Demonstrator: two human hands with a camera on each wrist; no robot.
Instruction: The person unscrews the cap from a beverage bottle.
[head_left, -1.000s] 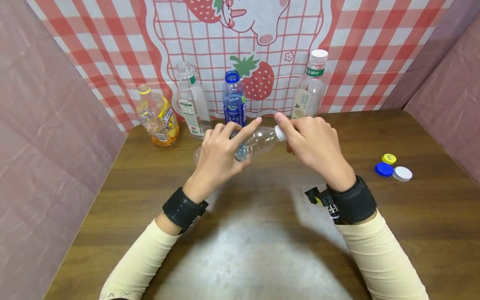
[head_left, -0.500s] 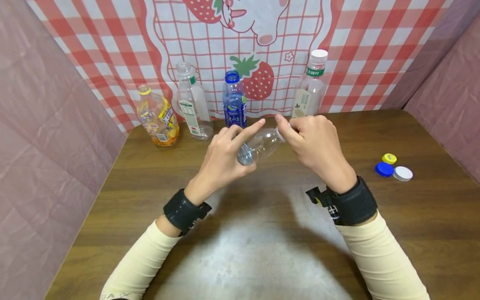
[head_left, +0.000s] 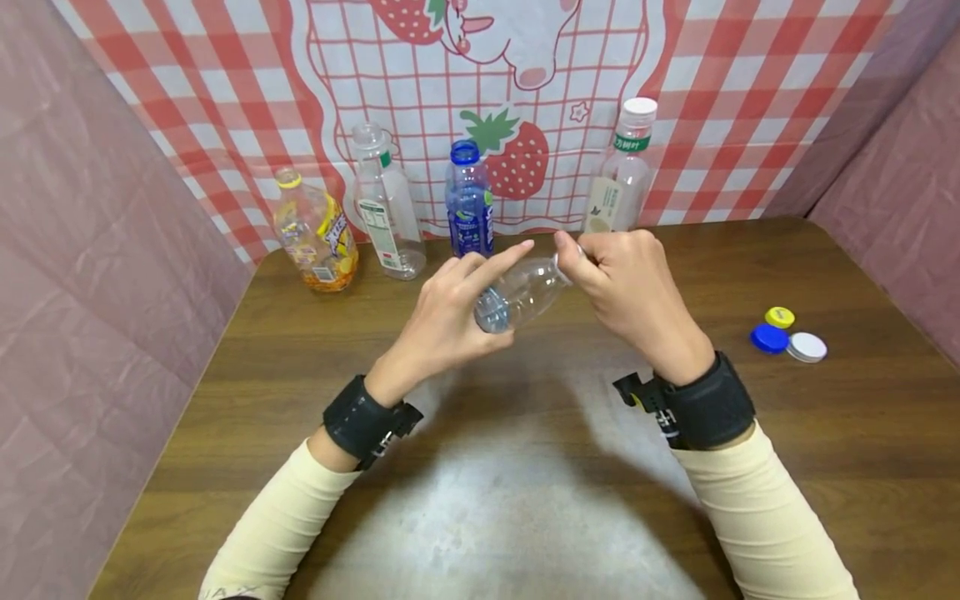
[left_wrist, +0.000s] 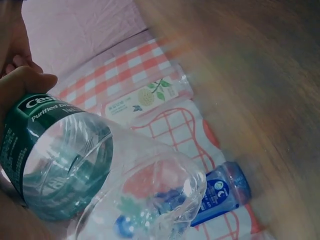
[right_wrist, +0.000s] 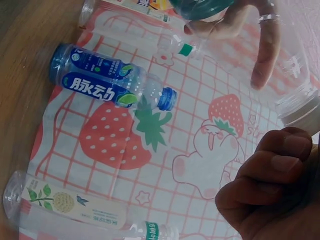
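Note:
A clear plastic water bottle [head_left: 534, 290] is tilted above the table, its neck to the right. My left hand [head_left: 450, 312] grips its body, index finger stretched out along it. In the left wrist view the bottle's green label [left_wrist: 22, 135] shows under the thumb. My right hand [head_left: 633, 287] has its fingers curled at the bottle's neck, thumb over the white cap [right_wrist: 302, 111], which is mostly hidden in the head view. Behind the hands stand a blue-labelled bottle [head_left: 468, 204] and a tall bottle with a white cap [head_left: 618, 187].
At the back left stand a yellow-labelled bottle [head_left: 315, 237] and a clear bottle with a green band [head_left: 386, 208], both uncapped. Yellow [head_left: 779, 317], blue [head_left: 769, 338] and white [head_left: 807, 347] caps lie on the table [head_left: 525, 500] at the right. A checked cloth [head_left: 720, 108] hangs behind.
My left hand and the bottle have shifted slightly right and the bottle has turned a little. My right fingers have closed further over the white cap, hiding more of it.

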